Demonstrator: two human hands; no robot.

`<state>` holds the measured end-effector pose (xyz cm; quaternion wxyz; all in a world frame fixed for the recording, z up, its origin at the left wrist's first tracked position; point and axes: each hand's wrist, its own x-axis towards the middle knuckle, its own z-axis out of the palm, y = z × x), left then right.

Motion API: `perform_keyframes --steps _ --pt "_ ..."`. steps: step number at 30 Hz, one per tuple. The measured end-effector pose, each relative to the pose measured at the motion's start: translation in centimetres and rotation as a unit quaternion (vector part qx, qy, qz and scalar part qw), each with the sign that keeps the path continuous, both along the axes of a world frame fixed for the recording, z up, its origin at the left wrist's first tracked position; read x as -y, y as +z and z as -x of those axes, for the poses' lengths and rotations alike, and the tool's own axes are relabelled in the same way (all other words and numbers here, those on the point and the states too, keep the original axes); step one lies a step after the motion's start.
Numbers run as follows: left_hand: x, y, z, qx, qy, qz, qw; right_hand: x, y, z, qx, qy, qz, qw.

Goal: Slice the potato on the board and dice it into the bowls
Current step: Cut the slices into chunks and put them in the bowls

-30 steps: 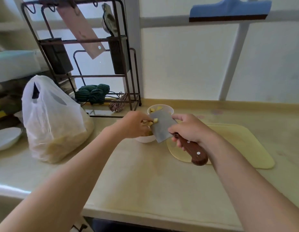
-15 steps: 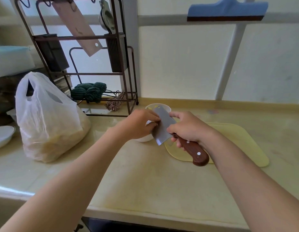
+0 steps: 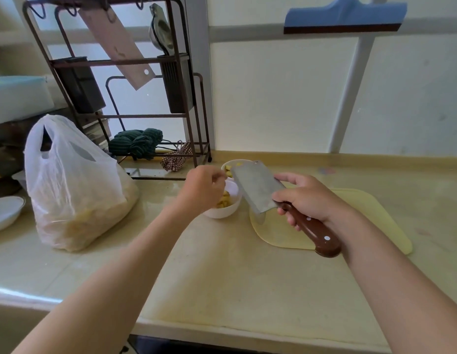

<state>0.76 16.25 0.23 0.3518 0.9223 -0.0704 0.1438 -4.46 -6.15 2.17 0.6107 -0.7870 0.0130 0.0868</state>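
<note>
Right hand (image 3: 308, 198) grips cleaver (image 3: 255, 187) handle; left hand (image 3: 204, 190) hold unclear, over bowl (image 3: 222, 213). Potato dice (image 3: 223, 201) likely light, slippery; pinch gently.

Both my arms are bare. My left forearm (image 3: 120, 272) and my right forearm (image 3: 401, 277) show uncovered skin from the lower edge of the view up to the wrists, broad near me and narrowing toward each grip. My left hand (image 3: 204, 189) and my right hand (image 3: 309, 198) are bare as well.
</note>
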Motion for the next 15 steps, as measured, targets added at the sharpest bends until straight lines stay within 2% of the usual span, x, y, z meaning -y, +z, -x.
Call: perform_keyframes --steps 1,2,3,4,5,6,7,9,11,13,15 --pt "1.0 0.3 0.5 -0.025 0.018 0.136 0.99 0.6 -0.2 0.1 -0.003 -0.003 -0.039 0.999" --pt "2.2 0.6 0.9 -0.071 0.023 0.301 0.951 1.3 -0.4 0.3 -0.005 -0.004 -0.079 0.997" --pt "3.6 0.9 1.3 -0.135 0.009 0.466 0.875 1.9 -0.7 0.5 -0.008 -0.003 -0.119 0.993" --pt "5.0 1.0 1.8 -0.197 -0.017 0.596 0.778 2.4 -1.0 0.7 -0.011 -0.002 -0.153 0.988" --pt "6.4 1.0 2.2 -0.252 -0.051 0.674 0.693 2.9 -1.4 1.0 -0.013 -0.002 -0.176 0.984" --pt "7.7 0.7 2.6 -0.293 -0.085 0.707 0.638 3.5 -1.7 1.3 -0.012 -0.006 -0.185 0.983" --pt "9.0 0.5 3.0 -0.319 -0.117 0.719 0.606 4.0 -2.0 1.5 -0.007 -0.014 -0.186 0.982" --pt "11.3 -0.1 3.8 -0.349 -0.164 0.732 0.561 5.4 -2.6 2.0 0.006 -0.046 -0.174 0.984" --pt "13.1 -0.5 4.2 -0.365 -0.18 0.739 0.536 7.2 -3.1 2.5 0.017 -0.088 -0.159 0.983" --pt "14.6 -0.8 4.3 -0.378 -0.186 0.738 0.527 9.3 -3.5 2.9 0.019 -0.12 -0.141 0.982" --pt "15.7 -1.1 4.4 -0.385 -0.178 0.731 0.535 11.3 -3.9 3.2 0.019 -0.144 -0.128 0.981"
